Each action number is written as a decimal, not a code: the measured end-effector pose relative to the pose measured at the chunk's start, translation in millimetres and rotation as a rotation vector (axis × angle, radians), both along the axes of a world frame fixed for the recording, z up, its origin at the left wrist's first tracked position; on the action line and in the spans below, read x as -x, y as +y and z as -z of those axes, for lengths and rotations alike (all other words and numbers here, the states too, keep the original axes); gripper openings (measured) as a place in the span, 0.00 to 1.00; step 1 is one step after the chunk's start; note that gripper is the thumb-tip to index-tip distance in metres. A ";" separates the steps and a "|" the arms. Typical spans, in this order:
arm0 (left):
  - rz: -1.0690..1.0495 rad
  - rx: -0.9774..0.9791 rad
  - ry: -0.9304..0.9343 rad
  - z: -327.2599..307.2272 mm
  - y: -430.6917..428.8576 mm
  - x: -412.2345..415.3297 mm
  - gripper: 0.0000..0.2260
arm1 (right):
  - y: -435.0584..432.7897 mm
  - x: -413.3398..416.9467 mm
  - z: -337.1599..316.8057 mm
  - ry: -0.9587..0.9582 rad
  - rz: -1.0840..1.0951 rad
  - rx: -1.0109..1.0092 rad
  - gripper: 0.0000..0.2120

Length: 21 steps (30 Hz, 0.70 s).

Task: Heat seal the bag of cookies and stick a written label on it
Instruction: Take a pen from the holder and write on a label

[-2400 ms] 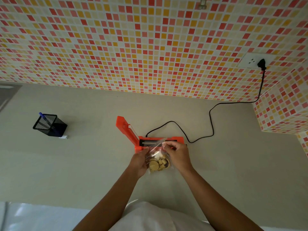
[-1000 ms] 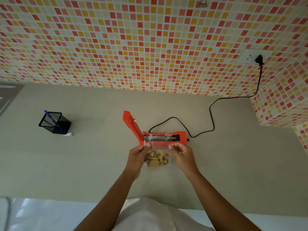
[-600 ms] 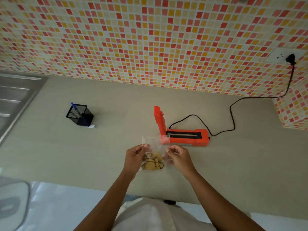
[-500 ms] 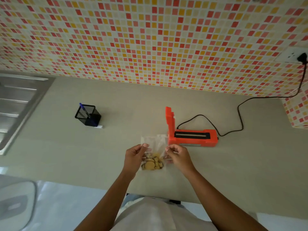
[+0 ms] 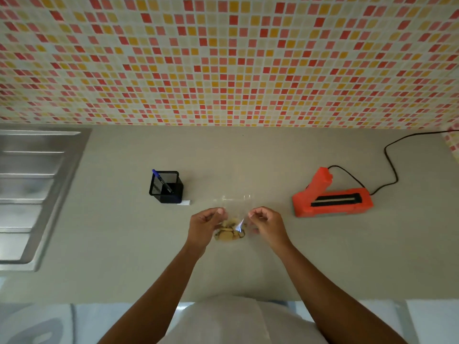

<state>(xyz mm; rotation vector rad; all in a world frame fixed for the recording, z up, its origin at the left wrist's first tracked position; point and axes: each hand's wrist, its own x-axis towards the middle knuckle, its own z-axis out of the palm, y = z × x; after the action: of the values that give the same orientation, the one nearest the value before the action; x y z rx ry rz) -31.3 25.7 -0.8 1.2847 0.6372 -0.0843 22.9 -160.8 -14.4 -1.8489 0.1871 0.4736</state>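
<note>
Both pinching: left grip (image 5: pixel 206 223), right grip (image 5: pixel 267 223) on upper sides of clear plastic cookie bag (image 5: pixel 234 212) over grey bench (image 5: pixel 323 256), left of orange heat sealer (image 5: pixel 331 199). Seal unreadable in blur; if weak, 2-sided pull splits it, cookies (image 5: pixel 229 234) spill.

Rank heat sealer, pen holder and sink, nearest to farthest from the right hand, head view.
1. Heat sealer, just right of the right hand.
2. Pen holder, left, beyond the cookie bag.
3. Sink, far left.

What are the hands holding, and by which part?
The clear plastic bag of cookies: the left hand pinches its left edge, the right hand its right edge.
</note>
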 end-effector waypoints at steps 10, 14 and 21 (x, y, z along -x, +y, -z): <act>0.094 0.057 0.044 23.4 29.9 -31.0 0.09 | 21.6 -8.1 10.0 0.003 0.085 0.037 0.05; 0.134 0.103 0.018 27.2 25.3 -34.3 0.08 | 11.5 -8.1 12.1 0.010 0.115 0.029 0.05; 0.137 0.014 0.128 37.8 14.0 -42.2 0.07 | 1.1 -13.7 22.5 0.042 0.130 0.070 0.05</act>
<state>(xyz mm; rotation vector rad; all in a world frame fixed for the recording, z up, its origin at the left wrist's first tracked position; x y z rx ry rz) 10.9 39.7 -38.6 1.3158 0.6559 -0.2856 36.6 -159.7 -36.9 -1.8822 0.3540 0.4201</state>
